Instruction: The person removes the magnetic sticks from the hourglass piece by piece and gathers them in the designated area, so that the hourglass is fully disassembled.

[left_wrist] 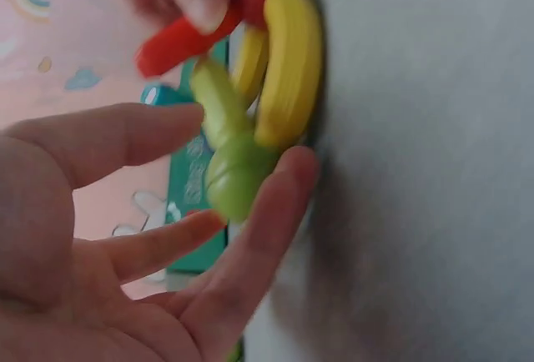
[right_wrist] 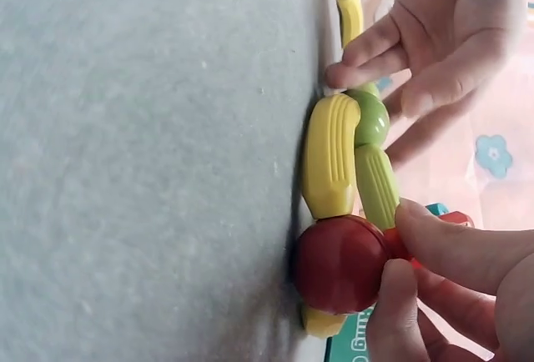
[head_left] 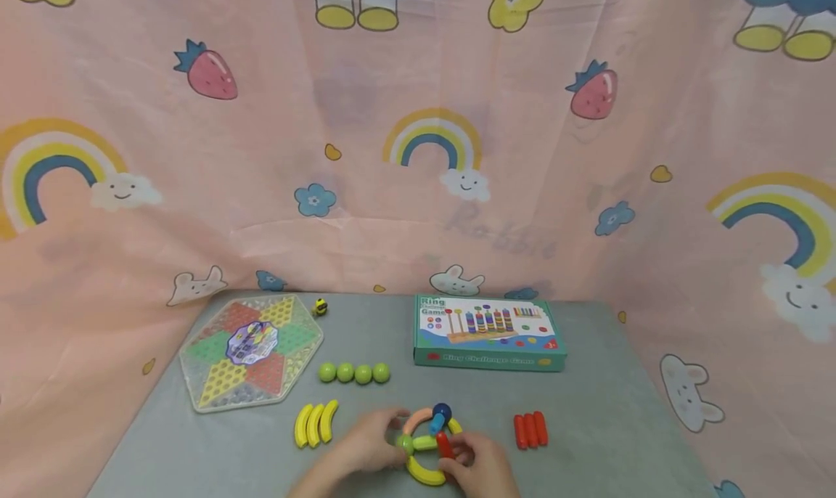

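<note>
On the table lies a ring of magnetic building pieces: an orange curved stick, yellow curved sticks, a green ball, a dark blue ball and a red ball. A green stick rises from the green ball; a light blue stick adjoins the dark blue ball. My left hand surrounds the green ball with fairly straight, spread fingers, touching it lightly. My right hand pinches a red stick between thumb and fingers, its lower end against the red ball.
Yellow curved sticks and a row of green balls lie left. Several red sticks lie right. Farther back are a hexagonal game board, a small bee figure and a green game box. A pink printed curtain hangs behind.
</note>
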A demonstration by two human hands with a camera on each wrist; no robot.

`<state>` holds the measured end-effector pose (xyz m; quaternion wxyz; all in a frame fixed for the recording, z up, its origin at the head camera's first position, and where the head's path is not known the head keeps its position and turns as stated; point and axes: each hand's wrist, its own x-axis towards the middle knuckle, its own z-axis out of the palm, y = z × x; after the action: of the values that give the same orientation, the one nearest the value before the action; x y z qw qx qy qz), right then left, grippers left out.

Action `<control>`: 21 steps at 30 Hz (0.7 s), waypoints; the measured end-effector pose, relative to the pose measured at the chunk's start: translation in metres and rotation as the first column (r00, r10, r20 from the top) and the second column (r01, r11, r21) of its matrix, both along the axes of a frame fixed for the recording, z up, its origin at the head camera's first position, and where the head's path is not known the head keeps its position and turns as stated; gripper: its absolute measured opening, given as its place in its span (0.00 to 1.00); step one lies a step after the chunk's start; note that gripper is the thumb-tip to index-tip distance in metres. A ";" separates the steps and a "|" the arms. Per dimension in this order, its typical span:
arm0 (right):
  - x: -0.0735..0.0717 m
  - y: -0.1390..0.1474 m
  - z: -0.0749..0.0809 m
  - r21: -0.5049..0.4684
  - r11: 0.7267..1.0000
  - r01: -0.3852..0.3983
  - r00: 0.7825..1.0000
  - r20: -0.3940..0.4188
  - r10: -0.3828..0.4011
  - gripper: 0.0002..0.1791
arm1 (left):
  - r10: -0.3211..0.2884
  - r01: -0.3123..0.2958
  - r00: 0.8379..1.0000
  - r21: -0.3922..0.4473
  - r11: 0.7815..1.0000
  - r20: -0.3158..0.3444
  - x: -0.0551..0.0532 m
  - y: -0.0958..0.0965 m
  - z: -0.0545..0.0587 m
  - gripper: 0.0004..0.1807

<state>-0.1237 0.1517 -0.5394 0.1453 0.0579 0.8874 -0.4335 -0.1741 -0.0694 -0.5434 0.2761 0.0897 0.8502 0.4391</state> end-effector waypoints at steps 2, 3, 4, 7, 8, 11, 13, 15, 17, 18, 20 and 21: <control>0.001 -0.002 0.000 0.009 1.000 0.007 1.000 -0.002 -0.007 0.18 | 0.004 -0.004 1.000 0.001 1.000 -0.015 0.004 0.004 -0.005 0.33; 0.001 -0.002 -0.001 0.014 1.000 0.010 1.000 -0.004 -0.010 0.18 | 0.014 -0.014 1.000 -0.006 1.000 -0.024 0.006 0.007 -0.008 0.34; 0.002 -0.003 -0.001 0.016 1.000 0.012 1.000 -0.007 -0.012 0.18 | 0.026 -0.026 0.999 -0.012 1.000 -0.035 0.007 0.009 -0.011 0.34; 0.004 -0.004 0.000 0.011 1.000 0.010 1.000 -0.019 -0.010 0.18 | 0.062 -0.064 0.997 -0.035 0.997 -0.056 0.010 0.015 -0.015 0.34; 0.004 -0.005 0.000 0.009 1.000 0.008 1.000 -0.025 -0.008 0.18 | 0.070 -0.073 0.996 -0.040 0.997 -0.061 0.011 0.016 -0.016 0.34; 0.007 -0.004 0.001 -0.008 1.000 -0.001 0.999 -0.035 0.001 0.18 | 0.083 -0.086 0.993 -0.040 0.995 -0.081 0.013 0.019 -0.016 0.33; 0.008 -0.003 0.000 -0.011 1.000 -0.006 0.999 -0.045 0.006 0.18 | 0.092 -0.095 0.992 -0.038 0.995 -0.092 0.014 0.021 -0.015 0.32; 0.010 -0.002 -0.001 -0.017 1.000 -0.019 0.998 -0.058 0.018 0.18 | 0.104 -0.108 0.990 -0.037 0.993 -0.098 0.015 0.022 -0.015 0.31; 0.010 -0.001 -0.002 -0.029 0.999 -0.027 0.997 -0.070 0.025 0.18 | 0.113 -0.117 0.988 -0.037 0.992 -0.106 0.015 0.023 -0.015 0.31; 0.010 0.000 -0.002 -0.037 0.999 -0.032 0.997 -0.073 0.030 0.19 | 0.116 -0.120 0.987 -0.038 0.992 -0.109 0.015 0.023 -0.015 0.31; 0.010 0.001 -0.003 -0.061 0.997 -0.046 0.996 -0.083 0.041 0.18 | 0.119 -0.124 0.986 -0.037 0.992 -0.115 0.016 0.024 -0.015 0.31; 0.009 0.001 -0.004 -0.076 0.996 -0.050 0.995 -0.085 0.043 0.19 | 0.120 -0.125 0.986 -0.036 0.991 -0.116 0.016 0.024 -0.015 0.31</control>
<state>-0.1143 0.1526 -0.5433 0.1203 0.0134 0.8763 -0.4663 -0.1579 -0.0451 -0.5581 0.2017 0.0560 0.8778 0.4308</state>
